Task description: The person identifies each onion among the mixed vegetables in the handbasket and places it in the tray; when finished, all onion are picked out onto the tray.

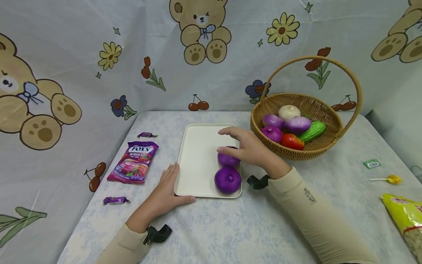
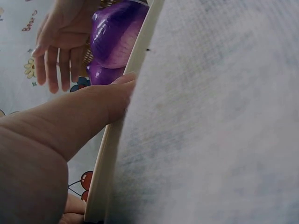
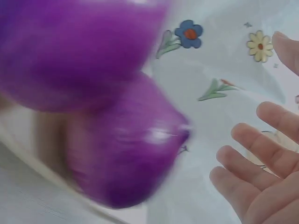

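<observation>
A cream rectangular tray (image 1: pixel 197 157) lies on the table with two purple onions on its right side. The nearer onion (image 1: pixel 228 181) is in full view; the farther onion (image 1: pixel 226 159) is partly covered by my right hand (image 1: pixel 252 148). That hand hovers above the tray's right edge, fingers spread and holding nothing; in the right wrist view its fingers stand apart from both onions. My left hand (image 1: pixel 163 194) rests at the tray's near left corner, fingers along the left side. Its thumb (image 2: pixel 93 105) lies against the near rim.
Back right stands a wicker basket (image 1: pixel 351 75) of onions, a tomato (image 1: pixel 292 142) and a cucumber (image 1: pixel 313 132). Left of the tray lie a purple candy bag (image 1: pixel 134 163) and two wrapped candies. At far right are a green packet (image 1: pixel 372 163), a lollipop (image 1: pixel 393 179) and a yellow bag (image 1: pixel 403 216).
</observation>
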Action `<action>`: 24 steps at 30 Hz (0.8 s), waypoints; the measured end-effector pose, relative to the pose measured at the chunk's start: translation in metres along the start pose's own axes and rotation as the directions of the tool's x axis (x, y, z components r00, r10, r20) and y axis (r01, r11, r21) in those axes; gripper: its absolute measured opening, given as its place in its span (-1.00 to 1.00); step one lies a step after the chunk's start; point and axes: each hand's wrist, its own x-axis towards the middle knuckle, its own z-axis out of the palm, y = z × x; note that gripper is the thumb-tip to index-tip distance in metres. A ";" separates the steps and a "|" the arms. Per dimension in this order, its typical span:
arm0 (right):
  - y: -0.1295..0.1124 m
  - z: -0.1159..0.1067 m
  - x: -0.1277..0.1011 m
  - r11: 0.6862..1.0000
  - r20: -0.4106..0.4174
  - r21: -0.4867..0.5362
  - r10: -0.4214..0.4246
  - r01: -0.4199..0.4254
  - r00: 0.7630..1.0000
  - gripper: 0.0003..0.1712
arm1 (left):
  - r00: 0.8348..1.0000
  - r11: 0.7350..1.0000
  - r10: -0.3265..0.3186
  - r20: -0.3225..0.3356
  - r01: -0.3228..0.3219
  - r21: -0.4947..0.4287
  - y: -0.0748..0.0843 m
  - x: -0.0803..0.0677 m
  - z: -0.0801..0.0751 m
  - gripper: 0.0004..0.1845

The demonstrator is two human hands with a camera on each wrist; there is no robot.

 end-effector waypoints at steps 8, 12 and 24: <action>-0.019 -0.048 0.005 1.000 -0.059 -0.027 0.002 -0.004 0.998 -0.38 | 1.000 1.000 0.016 -0.005 -0.016 0.000 -0.002 -0.001 0.001 0.48; -0.017 -0.077 0.004 0.996 -0.096 -0.067 0.051 -0.057 0.994 -0.39 | 1.000 1.000 0.026 -0.011 -0.026 0.006 -0.003 -0.001 0.000 0.48; 0.003 -0.164 -0.011 0.918 -0.171 -0.131 0.351 -0.374 0.921 -0.13 | 0.999 0.999 0.043 -0.016 -0.043 0.002 -0.002 0.000 0.000 0.47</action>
